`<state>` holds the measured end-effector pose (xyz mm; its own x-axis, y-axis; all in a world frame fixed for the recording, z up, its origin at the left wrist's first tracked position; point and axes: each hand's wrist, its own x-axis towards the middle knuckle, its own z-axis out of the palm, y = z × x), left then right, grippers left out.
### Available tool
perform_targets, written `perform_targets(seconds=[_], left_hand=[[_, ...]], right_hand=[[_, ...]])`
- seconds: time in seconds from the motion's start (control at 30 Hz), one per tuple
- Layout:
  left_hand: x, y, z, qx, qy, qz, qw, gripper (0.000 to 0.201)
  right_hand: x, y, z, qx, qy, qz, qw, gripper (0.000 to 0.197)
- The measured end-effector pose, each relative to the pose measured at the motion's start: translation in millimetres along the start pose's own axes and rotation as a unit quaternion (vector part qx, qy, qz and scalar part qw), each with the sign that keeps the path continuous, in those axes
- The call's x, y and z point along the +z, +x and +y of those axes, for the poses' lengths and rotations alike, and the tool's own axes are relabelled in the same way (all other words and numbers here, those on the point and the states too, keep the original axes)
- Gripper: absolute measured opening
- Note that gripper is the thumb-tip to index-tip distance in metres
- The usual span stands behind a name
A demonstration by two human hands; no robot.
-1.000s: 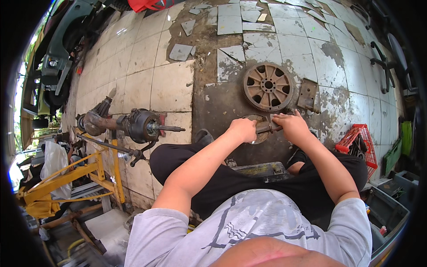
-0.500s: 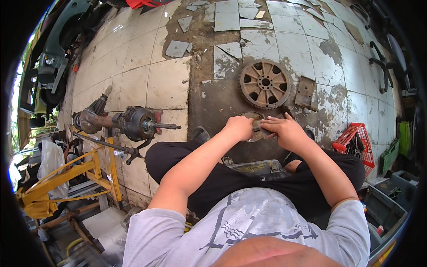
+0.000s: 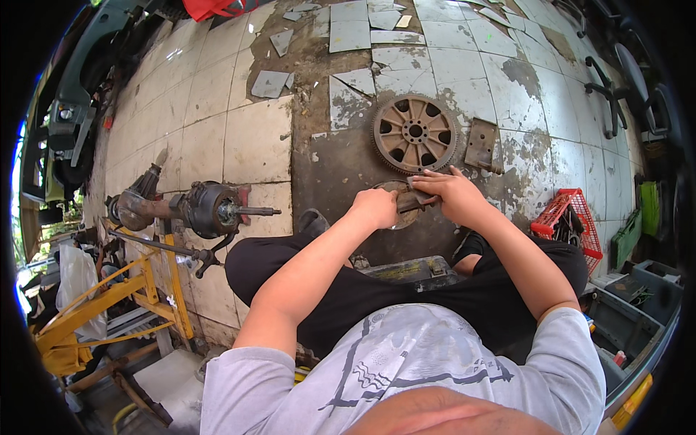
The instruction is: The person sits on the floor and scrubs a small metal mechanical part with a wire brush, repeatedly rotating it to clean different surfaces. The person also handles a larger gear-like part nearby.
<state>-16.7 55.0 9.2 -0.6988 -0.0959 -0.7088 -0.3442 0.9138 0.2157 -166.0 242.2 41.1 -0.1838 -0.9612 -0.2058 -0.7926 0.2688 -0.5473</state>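
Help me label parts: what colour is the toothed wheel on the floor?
The toothed wheel is rusty brown; it shows best in the head view.

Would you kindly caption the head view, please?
Left hand and right hand at a brown metal part near a rusty toothed metal wheel.

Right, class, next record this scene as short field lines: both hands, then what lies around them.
Left hand: closed around a metal part
Right hand: over the part's right end, contact partly hidden
Below hands: round metal piece, partly covered
Beyond hands: toothed wheel, flat metal plate to its right
Person's left: rusty axle assembly, yellow frame
Person's right: red basket holding dark items
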Motion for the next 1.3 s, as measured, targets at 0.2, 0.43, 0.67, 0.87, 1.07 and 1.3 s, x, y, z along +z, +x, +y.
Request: perform_targets(seconds=[0.2, 0.43, 0.67, 0.87, 1.07, 1.3], left_hand=[[5, 2, -2, 0.005, -0.007, 0.009, 1.0, 0.062], [2, 1, -2, 0.002, -0.012, 0.009, 1.0, 0.062], [0, -2, -2, -0.003, -0.019, 0.006, 1.0, 0.06], [1, 3, -3, -0.001, -0.01, 0.003, 1.0, 0.059], [5, 4, -4, 0.002, -0.021, 0.012, 1.0, 0.06], [1, -1, -1, -0.001, -0.013, 0.006, 1.0, 0.063]], right_hand=[[-1, -2, 3, 0.082, -0.063, -0.07, 0.992, 0.062], [-4, -12, -7, 0.01, -0.081, -0.04, 0.996, 0.054], [-20, -9, -26, -0.057, -0.041, -0.017, 0.997, 0.056], [-9, -3, -3, 0.031, -0.045, -0.018, 0.998, 0.071], [-2, -12, -3, 0.079, -0.069, -0.08, 0.991, 0.076], [-7, -13, -8, 0.002, -0.011, -0.05, 0.999, 0.078]])
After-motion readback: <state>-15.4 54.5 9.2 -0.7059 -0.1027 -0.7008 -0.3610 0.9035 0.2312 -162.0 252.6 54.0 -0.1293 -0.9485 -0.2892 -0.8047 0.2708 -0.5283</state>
